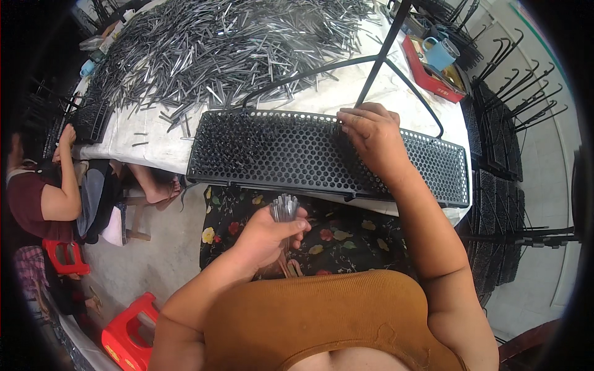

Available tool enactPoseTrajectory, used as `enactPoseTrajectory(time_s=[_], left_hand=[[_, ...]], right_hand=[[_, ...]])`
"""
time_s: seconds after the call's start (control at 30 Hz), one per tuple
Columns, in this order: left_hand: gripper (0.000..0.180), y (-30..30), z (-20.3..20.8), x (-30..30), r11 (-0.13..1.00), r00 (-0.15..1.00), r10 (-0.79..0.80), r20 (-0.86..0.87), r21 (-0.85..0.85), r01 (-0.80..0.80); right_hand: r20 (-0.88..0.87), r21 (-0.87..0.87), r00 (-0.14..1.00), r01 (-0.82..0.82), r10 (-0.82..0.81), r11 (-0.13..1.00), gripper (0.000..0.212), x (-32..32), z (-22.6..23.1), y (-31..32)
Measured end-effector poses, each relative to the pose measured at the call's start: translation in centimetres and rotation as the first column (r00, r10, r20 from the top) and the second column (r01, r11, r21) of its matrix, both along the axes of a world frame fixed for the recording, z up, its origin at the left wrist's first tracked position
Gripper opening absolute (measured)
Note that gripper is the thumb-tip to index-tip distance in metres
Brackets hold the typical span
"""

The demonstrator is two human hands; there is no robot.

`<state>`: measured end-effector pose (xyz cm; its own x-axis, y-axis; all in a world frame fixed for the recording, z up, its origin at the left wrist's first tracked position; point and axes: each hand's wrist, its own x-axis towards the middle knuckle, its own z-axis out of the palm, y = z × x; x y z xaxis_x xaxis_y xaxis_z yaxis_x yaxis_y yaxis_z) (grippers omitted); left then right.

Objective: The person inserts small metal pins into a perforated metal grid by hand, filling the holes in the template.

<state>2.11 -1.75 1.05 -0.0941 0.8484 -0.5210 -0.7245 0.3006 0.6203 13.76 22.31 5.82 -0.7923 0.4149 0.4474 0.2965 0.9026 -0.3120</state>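
My left hand (272, 232) is closed round a bundle of thin grey strips (284, 207), their ends poking up above the fingers. In front of me lies a long black perforated rack (309, 148) with rows of round holes and a bent black wire frame behind it. Many dark pieces (232, 142) stand in the holes on its left part, and the right end shows bare holes. Fingertips of my right hand (374, 133) are bent together at the rack's far edge, right of its middle; whatever they pinch is hidden.
A large heap of loose dark strips (223, 49) covers the far side of the white-covered table (164, 145). A red tray (427, 68) with a blue mug (440, 54) stands far right. Hooked black racks (495, 148) line the right wall. Another person (55, 198) sits at left; a red stool (131, 331) is near.
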Motion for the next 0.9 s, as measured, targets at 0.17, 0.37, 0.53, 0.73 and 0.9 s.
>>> enactPoseTrajectory(time_s=[0.17, 0.37, 0.53, 0.73, 0.9], left_hand=[[0.020, -0.4, 1.1, -0.3, 0.996, 0.993, -0.069, -0.100, 0.042, 0.074], [0.014, -2.2, 1.5, -0.9, 0.918, 0.783, -0.371, -0.499, -0.066, 0.392], [0.017, -1.3, 1.0, -0.3, 0.999, 0.949, 0.026, -0.314, 0.046, -0.012], [0.018, 3.1, 4.7, 0.3, 0.992, 0.998, 0.030, -0.058, 0.124, -0.022], [0.016, 4.3, 5.0, 0.9, 0.998, 0.988, -0.021, -0.152, 0.047, 0.029]], right_hand=[[-0.050, 0.050, 0.999, 0.016, -0.014, 0.999, 0.023, 0.7, -0.1, 0.1], [-0.111, -0.035, 0.992, -0.057, 0.053, 0.998, 0.025, 2.4, 1.3, -2.1], [-0.205, -0.391, 0.978, -0.106, 0.025, 0.914, 0.022, 3.3, 0.8, -5.0], [-0.250, -0.962, 0.965, -0.239, -0.077, 0.130, 0.015, 2.6, 0.9, -8.4], [-0.135, -0.989, 0.981, -0.126, -0.138, 0.072, 0.020, 3.1, 1.5, -6.5]])
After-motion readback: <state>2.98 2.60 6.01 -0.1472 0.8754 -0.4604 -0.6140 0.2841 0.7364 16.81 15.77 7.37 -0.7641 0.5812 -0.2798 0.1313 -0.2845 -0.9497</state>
